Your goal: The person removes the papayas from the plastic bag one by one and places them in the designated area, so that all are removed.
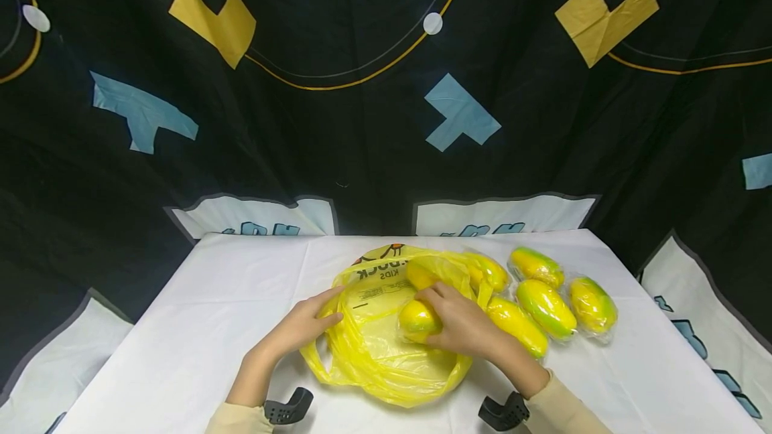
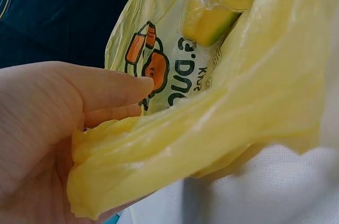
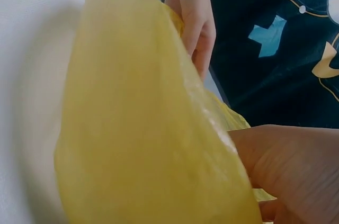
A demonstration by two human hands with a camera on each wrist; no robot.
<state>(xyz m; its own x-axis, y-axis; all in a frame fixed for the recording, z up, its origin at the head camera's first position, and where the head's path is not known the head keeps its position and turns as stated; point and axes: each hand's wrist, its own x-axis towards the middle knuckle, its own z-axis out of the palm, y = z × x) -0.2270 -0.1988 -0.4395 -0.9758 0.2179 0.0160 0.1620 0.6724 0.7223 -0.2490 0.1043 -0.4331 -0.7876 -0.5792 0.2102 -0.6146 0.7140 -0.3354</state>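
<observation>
A yellow plastic bag [image 1: 386, 380] with printed lettering lies on its side, its mouth spread toward me. My left hand [image 1: 304, 327] holds the bag's left rim, and the left wrist view shows the thumb [image 2: 116, 87] inside the edge. Within the mouth, my right hand [image 1: 461, 320] grips a plastic-wrapped yellow-green mango [image 1: 416, 321]. Another mango [image 1: 421, 274] lies deeper in the bag, just beyond that hand. In the right wrist view the bag's side [image 3: 137, 107] covers most of the right hand [image 3: 296, 171] and hides the mango it holds.
Several wrapped mangoes [image 1: 545, 308] sit right of the bag on the white-covered table [image 1: 229, 300]. The nearest mango [image 1: 517, 325] lies beside my right forearm. A dark patterned curtain [image 1: 338, 153] hangs behind the table's far edge.
</observation>
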